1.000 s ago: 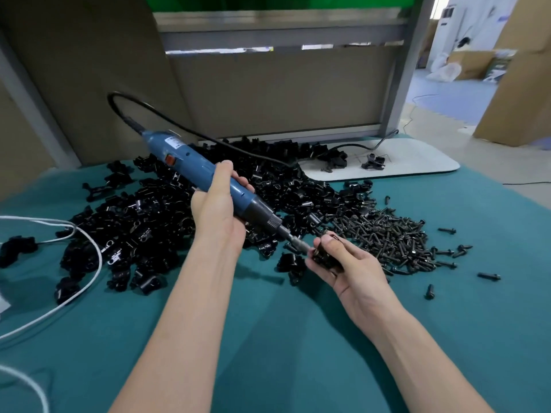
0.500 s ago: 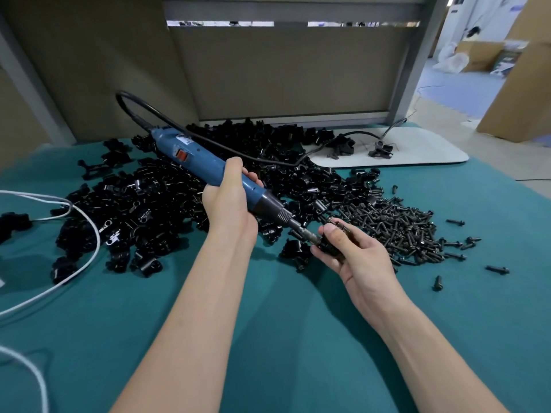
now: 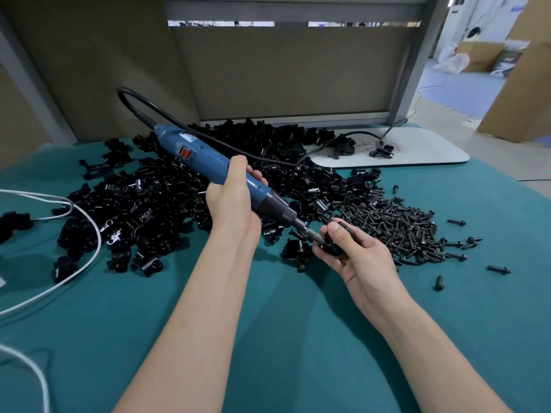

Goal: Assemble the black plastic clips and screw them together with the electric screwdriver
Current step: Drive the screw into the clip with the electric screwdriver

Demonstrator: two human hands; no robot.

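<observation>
Clip: we find it pinched in the right hand, thumb on top, fingers curled beneath; it is held just above the teal cloth, between the 2 heaps.
Left hand: wrapped fully round the barrel of the electric screwdriver, thumb lying along the body.
Bit: slants down to the right; its tip meets the clip just beside the right thumb.
Loose clips: large black heap on the cloth, behind and left of both hands.
Screws: dark heap right of the held clip, with a few strays farther right.
White board: far right of the table, carrying 2 small clusters of black parts.
Sticker: white, near the screwdriver's cord end; we cannot read the print. A red switch sits just below it.
White cable: loops over the cloth at left.
</observation>
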